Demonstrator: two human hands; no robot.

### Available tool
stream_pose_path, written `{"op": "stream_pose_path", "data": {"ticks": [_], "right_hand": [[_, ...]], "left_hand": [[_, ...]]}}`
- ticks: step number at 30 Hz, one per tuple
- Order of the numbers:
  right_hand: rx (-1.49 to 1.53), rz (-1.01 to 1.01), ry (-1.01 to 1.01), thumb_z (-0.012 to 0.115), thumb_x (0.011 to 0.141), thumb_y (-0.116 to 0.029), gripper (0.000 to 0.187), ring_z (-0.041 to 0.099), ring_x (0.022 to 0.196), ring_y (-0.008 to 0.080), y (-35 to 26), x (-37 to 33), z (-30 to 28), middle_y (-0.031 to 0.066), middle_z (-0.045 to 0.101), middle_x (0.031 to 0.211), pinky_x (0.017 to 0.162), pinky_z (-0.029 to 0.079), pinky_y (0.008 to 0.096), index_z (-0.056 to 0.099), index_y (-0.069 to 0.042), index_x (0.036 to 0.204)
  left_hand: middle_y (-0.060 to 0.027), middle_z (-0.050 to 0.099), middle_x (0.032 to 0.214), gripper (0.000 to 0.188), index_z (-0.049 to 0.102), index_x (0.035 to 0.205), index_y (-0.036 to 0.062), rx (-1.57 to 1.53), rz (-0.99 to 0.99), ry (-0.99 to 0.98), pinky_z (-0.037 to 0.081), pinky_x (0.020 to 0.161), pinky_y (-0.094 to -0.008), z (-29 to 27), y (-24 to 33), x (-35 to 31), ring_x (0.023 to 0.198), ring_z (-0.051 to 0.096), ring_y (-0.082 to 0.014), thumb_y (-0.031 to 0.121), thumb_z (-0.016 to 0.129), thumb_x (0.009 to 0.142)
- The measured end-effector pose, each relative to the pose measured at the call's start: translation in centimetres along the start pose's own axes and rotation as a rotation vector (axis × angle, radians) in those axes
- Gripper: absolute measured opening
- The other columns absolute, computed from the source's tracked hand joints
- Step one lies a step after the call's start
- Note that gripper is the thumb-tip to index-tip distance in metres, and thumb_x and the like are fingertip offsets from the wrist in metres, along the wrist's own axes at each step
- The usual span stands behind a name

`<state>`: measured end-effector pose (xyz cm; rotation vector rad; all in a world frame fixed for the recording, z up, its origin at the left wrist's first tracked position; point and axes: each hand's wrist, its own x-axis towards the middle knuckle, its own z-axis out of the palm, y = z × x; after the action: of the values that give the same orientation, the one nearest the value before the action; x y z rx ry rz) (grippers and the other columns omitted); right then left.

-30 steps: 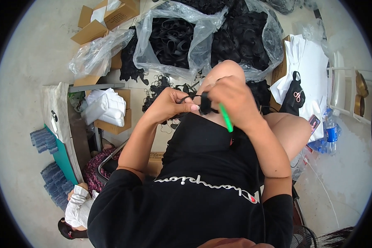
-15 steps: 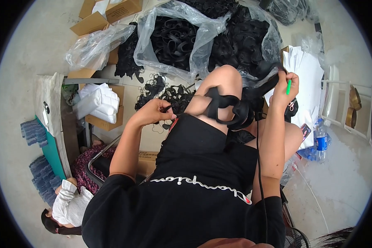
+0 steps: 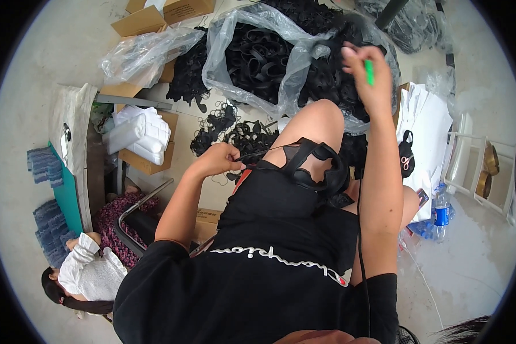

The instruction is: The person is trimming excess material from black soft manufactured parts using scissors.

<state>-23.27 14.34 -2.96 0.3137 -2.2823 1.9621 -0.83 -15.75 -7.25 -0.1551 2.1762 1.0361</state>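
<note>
My left hand (image 3: 221, 159) is closed in a pinch on a thin dark strap. The strap runs to a black padded piece (image 3: 321, 166) with curved open loops, lying over my lap and bare thigh. Stretched out to the far right, my right hand (image 3: 371, 74) is somewhat blurred. A small bright green object (image 3: 369, 73) lies against its curled fingers; its kind I cannot make out. Just beyond those fingers, a black blur shows over a heap of black pieces (image 3: 327, 86) in clear plastic.
An open clear plastic bag (image 3: 215, 63) holds black bands. Black scraps (image 3: 243, 135) litter the floor. Cardboard boxes (image 3: 137, 26) stand far left. Scissors (image 3: 406, 163) rest by white sheets (image 3: 421, 126) at right, with water bottles (image 3: 441, 215) nearby. Another person (image 3: 92, 266) sits at left.
My right hand has swung forward and left, away from the white sheets to the heap; the black piece it held is out of its grip or blurred. The padded piece on my lap lies more spread out.
</note>
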Motion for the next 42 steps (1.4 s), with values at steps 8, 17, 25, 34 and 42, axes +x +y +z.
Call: {"op": "stream_pose_path", "data": {"ticks": [8,17,25,34,42], "right_hand": [[-0.304,0.127,-0.558,0.071,0.082,-0.022,0.034,0.058,0.076,0.0202,-3.5,-8.8,0.9,0.019,0.063,0.097,0.069,0.046,0.0324,0.043,-0.002,0.081],[-0.106,0.138,-0.055,0.064,0.071,0.01,0.027,0.062,0.071,0.024,-1.2,-16.4,3.5,0.0124,0.065,0.087,0.066,0.048,0.0293,0.04,-0.003,0.072],[0.161,-0.057,-0.002,0.067,0.077,0.003,0.026,0.062,0.077,0.0181,-5.5,-15.9,1.2,0.0146,0.067,0.097,0.07,0.05,0.0286,0.043,-0.006,0.076],[-0.049,0.242,-0.222,0.072,0.08,-0.013,0.033,0.057,0.085,0.0148,0.4,-18.7,-4.7,0.0154,0.062,0.111,0.073,0.046,0.0283,0.04,-0.006,0.083],[-0.029,0.147,-0.492,0.076,0.076,-0.014,0.041,0.061,0.096,0.0243,-2.5,-19.8,-4.9,0.0164,0.062,0.105,0.084,0.046,0.0329,0.036,-0.007,0.081]], "left_hand": [[-0.0015,0.051,0.052,0.033,0.054,0.061,-0.0002,0.029,-0.045,-0.034,0.037,0.048,-0.0278,0.2,-1.3,-0.5,0.051,0.045,-0.0076,0.017,0.08,0.072],[-0.0151,0.049,0.126,0.065,0.038,0.132,-0.0026,-0.646,0.258,-0.088,0.041,0.096,-0.0333,0.9,9.1,2.3,0.112,0.05,-0.0214,0.031,0.068,0.086],[-0.0013,0.056,0.09,0.022,0.055,0.106,0.0043,-1.424,0.121,-0.629,0.038,0.061,-0.0194,4.0,14.0,2.7,0.068,0.05,-0.0069,0.012,0.064,0.088],[-0.015,0.062,0.089,0.015,0.049,0.102,0.0051,-1.241,0.175,-0.35,0.025,0.046,-0.0176,0.0,11.5,-2.9,0.048,0.03,-0.0016,0.014,0.056,0.092],[-0.021,0.062,0.082,0.036,0.04,0.104,0.0017,-1.209,0.649,-0.085,0.032,0.045,-0.0179,-2.9,11.7,-8.9,0.045,0.034,-0.0062,0.021,0.064,0.085]]}}
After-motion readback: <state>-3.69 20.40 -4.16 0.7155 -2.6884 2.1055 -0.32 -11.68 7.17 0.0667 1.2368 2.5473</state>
